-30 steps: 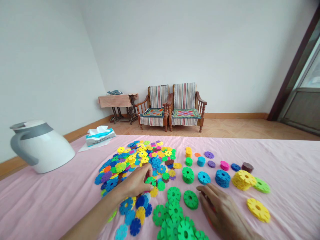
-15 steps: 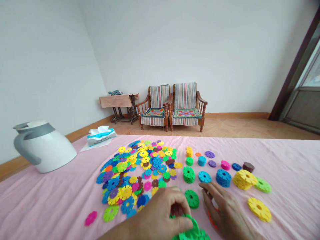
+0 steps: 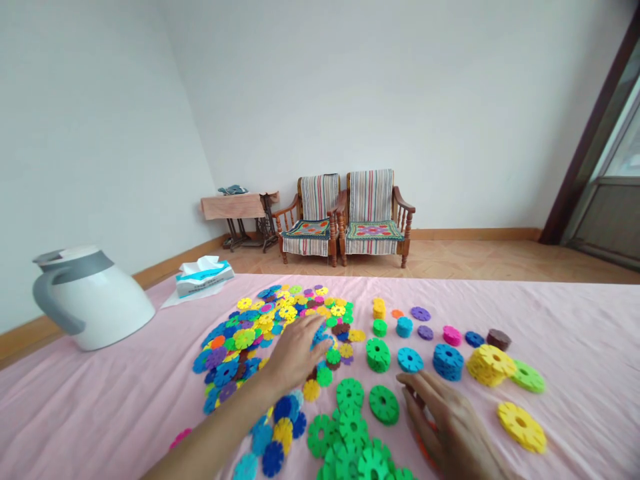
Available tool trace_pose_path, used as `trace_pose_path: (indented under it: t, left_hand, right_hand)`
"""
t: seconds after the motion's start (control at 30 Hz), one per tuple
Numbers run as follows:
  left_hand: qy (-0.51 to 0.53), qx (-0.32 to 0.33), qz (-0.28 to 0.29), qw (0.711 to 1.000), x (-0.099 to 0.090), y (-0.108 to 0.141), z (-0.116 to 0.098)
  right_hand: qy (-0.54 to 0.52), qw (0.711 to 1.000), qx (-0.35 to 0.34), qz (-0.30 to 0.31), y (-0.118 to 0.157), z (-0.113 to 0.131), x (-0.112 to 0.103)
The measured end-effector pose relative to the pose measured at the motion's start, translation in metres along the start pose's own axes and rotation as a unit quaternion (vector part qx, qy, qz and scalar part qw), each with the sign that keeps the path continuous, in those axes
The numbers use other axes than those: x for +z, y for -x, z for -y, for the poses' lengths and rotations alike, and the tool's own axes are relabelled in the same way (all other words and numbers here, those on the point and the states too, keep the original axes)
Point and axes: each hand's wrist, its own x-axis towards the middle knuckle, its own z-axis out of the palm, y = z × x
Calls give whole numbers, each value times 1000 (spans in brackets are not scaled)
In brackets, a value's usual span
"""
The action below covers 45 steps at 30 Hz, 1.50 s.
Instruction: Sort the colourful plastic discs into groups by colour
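While my left hand (image 3: 295, 357) lies over the mixed heap of discs (image 3: 245, 339), its fingers bent and a little apart, my right hand (image 3: 443, 410) rests on the pink surface (image 3: 590, 373): head view, the only one. Cannot tell whether the left fingers pinch anything; blue shows at their tips. Right fingers curl low over an orange disc (image 3: 425, 440), mostly hidden; gripped or merely covered, cannot tell.

Progress, by my judgement: partway. On my right, discs lie grouped by colour, roughly by size too. Left to do, I reckon: the heap, large and mixed, plus a loose green pile (image 3: 345, 445) between my hands.

Counts, right side, far groups: one yellow-orange stack (image 3: 379, 310), one small orange disc (image 3: 397, 314), two purple spots (image 3: 421, 313), one each of small green (image 3: 380, 327), small blue (image 3: 405, 326), pink (image 3: 452, 335), dark blue (image 3: 474, 339) and brown (image 3: 499, 339).

Nearer: one big green stack (image 3: 379, 358), two big blue groups (image 3: 448, 367), one tall yellow stack (image 3: 490, 370) with one lime group (image 3: 530, 378) beside it, one low yellow group (image 3: 521, 437), one green group (image 3: 384, 413). Heap and green pile overlap too much for counting.

Beyond: one jug (image 3: 107, 300), one tissue box (image 3: 204, 277), two armchairs (image 3: 373, 203).
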Motion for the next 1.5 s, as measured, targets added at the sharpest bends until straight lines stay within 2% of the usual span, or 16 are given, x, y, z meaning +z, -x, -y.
trace_pose_path:
  t: [0.07,0.13,0.23,0.33,0.43,0.53,0.67,0.83,1.3,1.5]
  left_hand:
    - [-63,-32,58,996,5,-10,31]
    - [-88,-46,106,989,8,-9,53]
    - [-96,-44,143,984,4,5,69]
    - [-89,-24,163,982,-12,22,76]
    - [-77,-8,160,984,-29,33,82]
    - [-93,-7,123,988,-35,30,85]
    - [-118,-13,64,991,-22,7,83]
    - [-150,-33,41,987,-3,-23,84]
    - [-155,-64,90,982,-5,-58,102]
    - [-141,-71,119,980,-7,-63,103]
  right_hand:
    - [-2,1000,-5,6,-1,0,0]
    - [-7,1000,-3,12,-1,-1,0]
    - [-14,1000,6,21,-1,-1,0]
    - [-15,1000,7,25,0,-1,0]
    - [-14,999,10,27,1,-1,2]
    - [-14,999,15,30,1,-2,2]
    - [-17,999,16,35,1,0,1]
    - [-22,999,12,33,-1,1,-3]
    - [-31,998,29,44,-1,3,-3]
    - [-31,998,31,53,-2,4,-3]
